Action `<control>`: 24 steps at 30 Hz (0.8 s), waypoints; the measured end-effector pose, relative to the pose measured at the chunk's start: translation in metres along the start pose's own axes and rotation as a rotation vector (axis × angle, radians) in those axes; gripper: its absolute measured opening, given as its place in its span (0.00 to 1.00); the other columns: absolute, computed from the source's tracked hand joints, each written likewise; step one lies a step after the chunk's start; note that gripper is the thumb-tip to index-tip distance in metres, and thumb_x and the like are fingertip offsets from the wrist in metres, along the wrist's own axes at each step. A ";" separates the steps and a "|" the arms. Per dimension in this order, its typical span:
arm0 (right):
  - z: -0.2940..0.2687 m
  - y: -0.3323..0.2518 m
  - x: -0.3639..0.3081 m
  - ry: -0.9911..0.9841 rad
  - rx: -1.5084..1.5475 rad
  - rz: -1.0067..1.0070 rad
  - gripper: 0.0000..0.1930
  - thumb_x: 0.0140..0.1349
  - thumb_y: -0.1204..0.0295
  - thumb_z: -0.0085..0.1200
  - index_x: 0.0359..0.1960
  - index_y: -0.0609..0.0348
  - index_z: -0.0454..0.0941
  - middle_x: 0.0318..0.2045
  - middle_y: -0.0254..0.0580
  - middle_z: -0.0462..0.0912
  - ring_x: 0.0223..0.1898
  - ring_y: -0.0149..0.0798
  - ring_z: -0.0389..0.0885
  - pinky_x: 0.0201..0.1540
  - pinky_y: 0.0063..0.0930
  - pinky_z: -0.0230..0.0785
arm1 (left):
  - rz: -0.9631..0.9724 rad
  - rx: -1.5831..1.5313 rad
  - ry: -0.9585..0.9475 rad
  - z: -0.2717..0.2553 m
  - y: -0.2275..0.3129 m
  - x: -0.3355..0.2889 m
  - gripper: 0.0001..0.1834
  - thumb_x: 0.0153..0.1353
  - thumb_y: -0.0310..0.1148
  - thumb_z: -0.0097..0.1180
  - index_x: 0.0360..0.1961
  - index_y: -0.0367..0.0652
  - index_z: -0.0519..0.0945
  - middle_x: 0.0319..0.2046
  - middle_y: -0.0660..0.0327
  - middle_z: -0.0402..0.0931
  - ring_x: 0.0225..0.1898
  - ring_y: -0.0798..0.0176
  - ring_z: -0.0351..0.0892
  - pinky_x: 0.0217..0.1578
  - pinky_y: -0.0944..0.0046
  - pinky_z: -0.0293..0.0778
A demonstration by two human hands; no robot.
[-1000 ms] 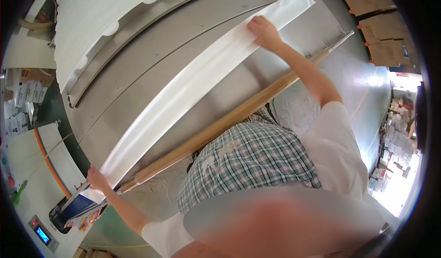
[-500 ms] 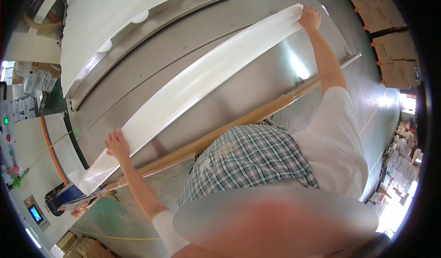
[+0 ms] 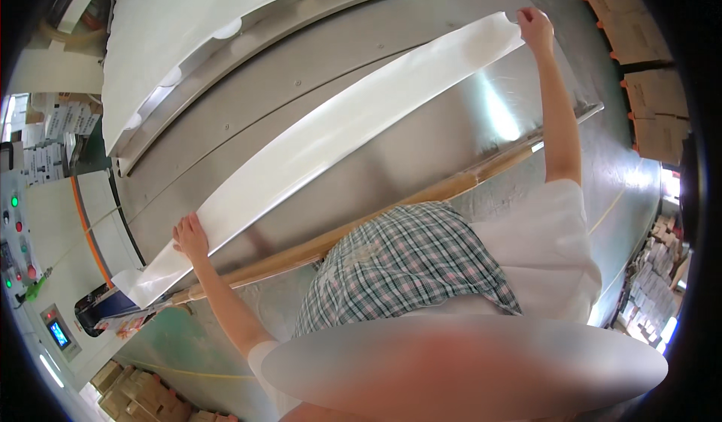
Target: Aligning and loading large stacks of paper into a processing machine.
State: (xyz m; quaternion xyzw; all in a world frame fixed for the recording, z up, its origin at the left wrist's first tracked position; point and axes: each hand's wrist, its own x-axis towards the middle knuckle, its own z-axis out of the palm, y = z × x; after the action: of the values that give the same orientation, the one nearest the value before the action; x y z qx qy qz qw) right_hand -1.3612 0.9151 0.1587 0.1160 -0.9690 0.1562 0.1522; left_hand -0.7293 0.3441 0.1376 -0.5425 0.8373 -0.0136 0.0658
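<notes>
A long, glossy white strip of sheet material point(image 3: 323, 129) lies slantwise across the metal table point(image 3: 331, 189). Its left end droops past the table's left side. Near that end, my left hand point(image 3: 191, 237) lies over the strip, its fingers curled round the far edge. My right hand point(image 3: 535, 29) is at the strip's far right end with fingertips pinched together against the end edge. How much material sits between those fingertips is too small to make out. Between the hands, the strip looks fairly flat and slightly bowed.
Beyond a raised metal rail point(image 3: 301, 23) rests a large white sheet point(image 3: 173, 23). A brown padded bar point(image 3: 421, 194) runs along the table's near edge. At left stands a machine cabinet with a button panel point(image 3: 16, 226) and small screen point(image 3: 58, 333). Stacked cartons point(image 3: 654, 98) are at right.
My right hand has shifted outward to the strip's very end, its fingers now pinched there. My left hand keeps its place on the strip. The whole view has shifted slightly.
</notes>
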 end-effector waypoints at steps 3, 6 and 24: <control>0.050 -0.004 -0.020 -0.108 0.010 -0.297 0.14 0.58 0.62 0.42 0.27 0.58 0.77 0.25 0.51 0.78 0.32 0.48 0.77 0.38 0.39 0.67 | 0.035 0.111 0.059 0.011 -0.007 0.007 0.23 0.62 0.53 0.33 0.45 0.54 0.74 0.52 0.63 0.67 0.58 0.52 0.57 0.51 0.35 0.50; 0.126 0.020 -0.009 -0.148 -0.595 -0.622 0.15 0.61 0.65 0.37 0.32 0.60 0.75 0.37 0.48 0.77 0.41 0.52 0.73 0.44 0.46 0.62 | 0.215 0.298 0.228 0.023 -0.014 0.008 0.14 0.62 0.44 0.38 0.33 0.53 0.76 0.32 0.63 0.75 0.39 0.54 0.73 0.36 0.47 0.68; 0.143 0.081 -0.021 -0.693 0.200 -0.059 0.33 0.64 0.48 0.29 0.58 0.67 0.58 0.56 0.53 0.64 0.58 0.48 0.62 0.60 0.32 0.50 | 0.010 0.015 -0.123 0.039 -0.008 -0.002 0.24 0.60 0.54 0.36 0.45 0.51 0.75 0.53 0.58 0.66 0.60 0.47 0.53 0.52 0.27 0.43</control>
State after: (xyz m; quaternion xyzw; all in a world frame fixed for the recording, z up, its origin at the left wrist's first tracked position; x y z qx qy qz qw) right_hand -1.4005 0.9449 0.0005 0.2043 -0.9392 0.1970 -0.1932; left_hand -0.7168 0.3446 0.1000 -0.5375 0.8344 0.0137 0.1214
